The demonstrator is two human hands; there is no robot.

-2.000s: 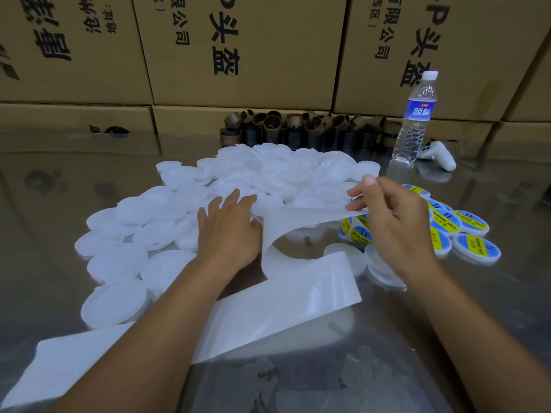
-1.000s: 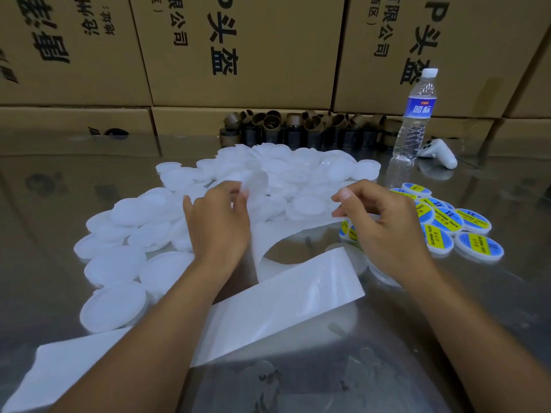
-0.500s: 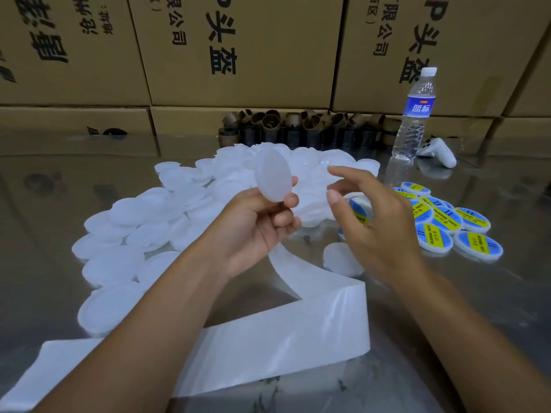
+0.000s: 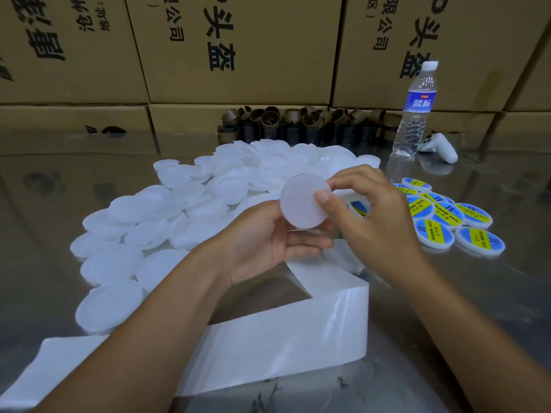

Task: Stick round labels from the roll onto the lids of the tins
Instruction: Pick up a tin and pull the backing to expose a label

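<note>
A plain round white lid (image 4: 302, 204) is held up above the table, its flat face turned toward me. My left hand (image 4: 268, 242) cups it from below and behind. My right hand (image 4: 375, 222) pinches its right edge, thumb on the face and fingers at the top rim. A blue and yellow piece (image 4: 357, 207) shows under my right palm; I cannot tell whether it is held. Plain white lids (image 4: 179, 210) lie heaped at left and centre. Lids with blue-yellow labels (image 4: 447, 216) lie at right. The white backing strip (image 4: 283, 338) curls across the near table.
The table (image 4: 492, 293) is shiny and reflective. At the back stand a water bottle (image 4: 414, 114), a row of brown cardboard cores (image 4: 298, 123) and a white controller (image 4: 438, 147). Stacked cardboard boxes (image 4: 238, 49) wall off the far side.
My left hand picked a white lid from the pile and raised it. My right hand left the strip and closed on the lid's right edge. The strip settled on the table.
</note>
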